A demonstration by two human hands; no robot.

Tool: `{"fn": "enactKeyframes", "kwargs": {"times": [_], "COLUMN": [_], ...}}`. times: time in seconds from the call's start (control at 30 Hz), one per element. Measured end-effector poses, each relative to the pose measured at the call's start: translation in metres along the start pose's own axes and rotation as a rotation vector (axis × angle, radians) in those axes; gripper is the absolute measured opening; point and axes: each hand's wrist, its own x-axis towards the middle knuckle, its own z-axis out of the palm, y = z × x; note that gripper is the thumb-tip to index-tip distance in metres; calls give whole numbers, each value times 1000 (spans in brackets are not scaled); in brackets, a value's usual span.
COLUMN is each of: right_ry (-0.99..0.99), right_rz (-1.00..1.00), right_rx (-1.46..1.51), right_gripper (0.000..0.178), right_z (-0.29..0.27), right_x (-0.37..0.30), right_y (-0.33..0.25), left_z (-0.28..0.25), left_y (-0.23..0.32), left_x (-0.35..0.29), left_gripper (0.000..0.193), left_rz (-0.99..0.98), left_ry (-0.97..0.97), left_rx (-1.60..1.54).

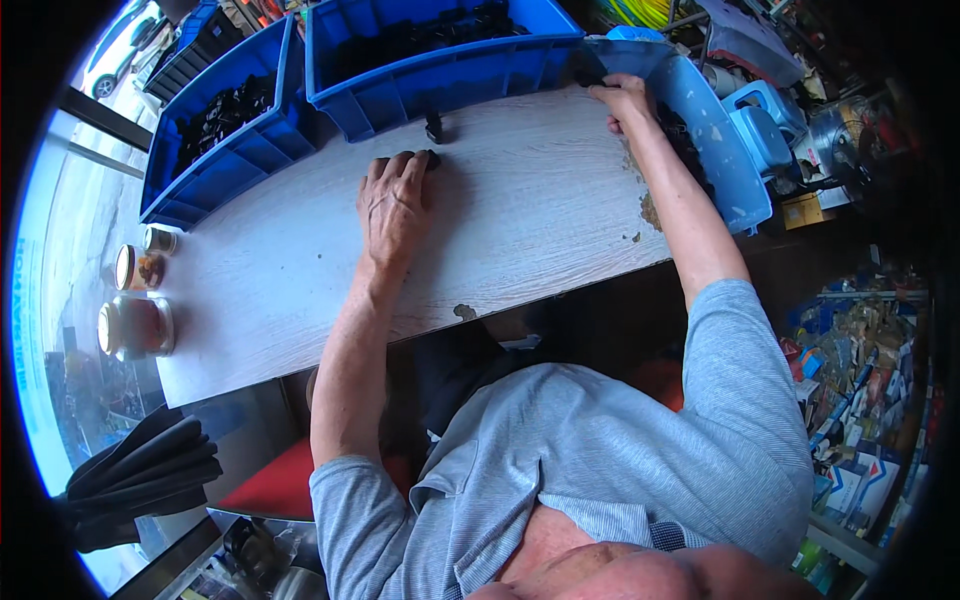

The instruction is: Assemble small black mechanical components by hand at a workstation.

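Note:
My left hand [393, 208] rests on the table with its fingers curled round a small black part [433, 159], most of which the hand hides. Just beyond it, another small black part [433, 127] stands on the tabletop. At the far right, my right hand [628, 103] reaches to the corner between the large blue bin and the light blue bin. Its fingers are drawn together at a dark piece [589, 79], whose shape is too dim to make out. Black parts [685, 150] lie in the light blue bin [738, 190], partly hidden by my right forearm.
Along the far edge stand a large blue bin [450, 72] and a smaller blue bin [222, 172], both holding black parts. Several jars, including a wide one [135, 327], sit at the table's left end. The wood-grain table [265, 310] has a chipped front edge. Shelves with boxes [860, 490] stand right.

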Motion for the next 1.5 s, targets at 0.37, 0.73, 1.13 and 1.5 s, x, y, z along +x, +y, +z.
{"fn": "enactKeyframes", "kwargs": {"times": [0.37,0.73,1.13,1.5], "right_ry": [85,84,32,24], "right_rz": [391,248,-331,-532], "right_rx": [78,325,-208,-108], "right_gripper": [31,41,46,40], "right_z": [-84,-105,-88,-73], "right_x": [23,-39,-39,-31], "right_y": [84,108,148,157], "left_z": [-1,-1,-8,64], "left_y": [3,4,17,148], "left_x": [1,0,-2,39], "left_gripper": [35,28,38,39], "left_rz": [-25,-27,51,225], "left_ry": [-20,-15,155,-152], "left_rx": [22,60,100,-313]}}
